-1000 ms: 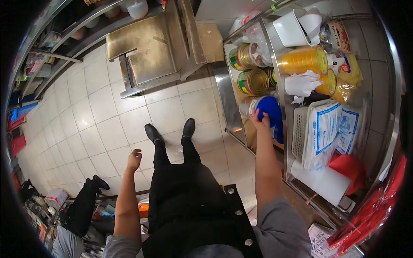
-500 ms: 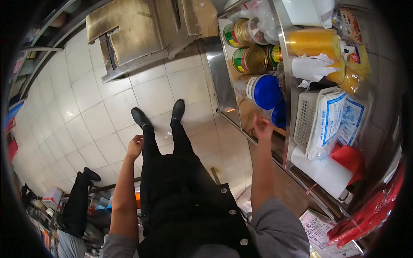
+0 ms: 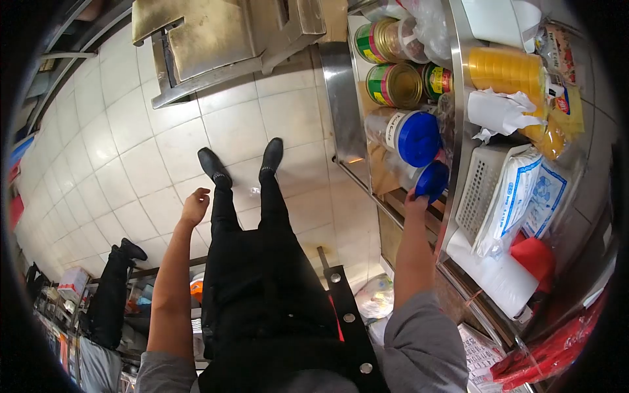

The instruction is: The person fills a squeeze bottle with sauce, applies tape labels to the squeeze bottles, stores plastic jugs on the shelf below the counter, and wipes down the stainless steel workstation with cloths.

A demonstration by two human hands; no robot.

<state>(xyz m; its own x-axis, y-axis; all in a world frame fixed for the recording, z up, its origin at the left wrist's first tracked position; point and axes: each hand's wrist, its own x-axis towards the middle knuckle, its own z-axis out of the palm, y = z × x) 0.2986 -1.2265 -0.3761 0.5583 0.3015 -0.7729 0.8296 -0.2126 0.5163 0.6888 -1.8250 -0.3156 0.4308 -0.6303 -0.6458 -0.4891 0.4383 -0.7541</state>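
Note:
My right hand (image 3: 415,202) is at the lower shelf, its fingers closed on the near edge of a small clear jar with a blue lid (image 3: 432,181). The jar's body is mostly hidden. Beside it lies a larger clear jar with a blue lid (image 3: 418,139) and a white label. Several tins (image 3: 395,86) with green and pink labels lie farther along the same shelf. Over the tiled floor, away from the shelf, hangs my left hand (image 3: 195,206). Its fingers are loosely bent and apart, with nothing visible in them.
On the upper shelf are yellow stacked containers (image 3: 503,69), a white perforated basket (image 3: 481,183), blue-and-white plastic packets (image 3: 524,196) and a white roll (image 3: 488,272). A stained metal stand (image 3: 209,46) is ahead on the floor. Another person's legs (image 3: 108,295) show at lower left.
My right hand has moved from beside the small blue-lidded jar onto its edge. My left hand has swung slightly outward. The view has shifted a little.

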